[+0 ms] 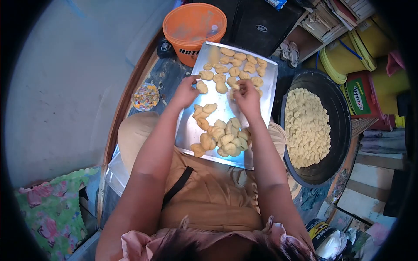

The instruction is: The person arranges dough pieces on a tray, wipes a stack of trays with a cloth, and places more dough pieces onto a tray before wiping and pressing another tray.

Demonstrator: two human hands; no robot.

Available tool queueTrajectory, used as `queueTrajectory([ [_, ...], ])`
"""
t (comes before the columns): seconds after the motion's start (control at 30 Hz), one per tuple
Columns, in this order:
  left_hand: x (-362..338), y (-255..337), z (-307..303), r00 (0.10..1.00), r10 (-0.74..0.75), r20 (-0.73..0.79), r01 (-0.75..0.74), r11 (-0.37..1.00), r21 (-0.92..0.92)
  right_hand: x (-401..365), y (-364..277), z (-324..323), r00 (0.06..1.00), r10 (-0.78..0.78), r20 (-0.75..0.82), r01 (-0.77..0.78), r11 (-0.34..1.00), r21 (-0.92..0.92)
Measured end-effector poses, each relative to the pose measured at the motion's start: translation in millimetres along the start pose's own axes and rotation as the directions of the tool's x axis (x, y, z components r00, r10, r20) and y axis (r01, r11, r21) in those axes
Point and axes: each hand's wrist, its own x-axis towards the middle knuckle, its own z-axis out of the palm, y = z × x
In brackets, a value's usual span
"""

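Observation:
A metal tray [184,135] rests across my lap, tilted a little in view. Flattened tan dough pieces [221,68] lie spread in uneven rows over its far half. Nearer me is a loose heap of dough pieces [227,138], with a few more trailing off to its left. At the tray's left edge, my left hand [186,92] has its fingers closed around the side of one dough piece [202,87]. My right hand [248,99] pinches another small piece above the right part of the tray; the fingers partly cover it.
To the right stands a black tub [339,148] holding a large pile of small dough pieces [307,128]. An orange bucket [191,24] is just beyond the tray. Yellow buckets [339,61] and a shelf line the right side. A colourful round item [145,96] lies left of the tray.

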Motion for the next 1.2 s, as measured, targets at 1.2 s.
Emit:
queueTrajectory([
  [1.2, 5.3, 18.4, 36.8, 0.849, 0.499, 0.172, -0.508, 0.684, 0.523, -42.0, -10.6, 40.7, 0.852, -0.281, 0.442, 0.489, 0.730, -0.478],
])
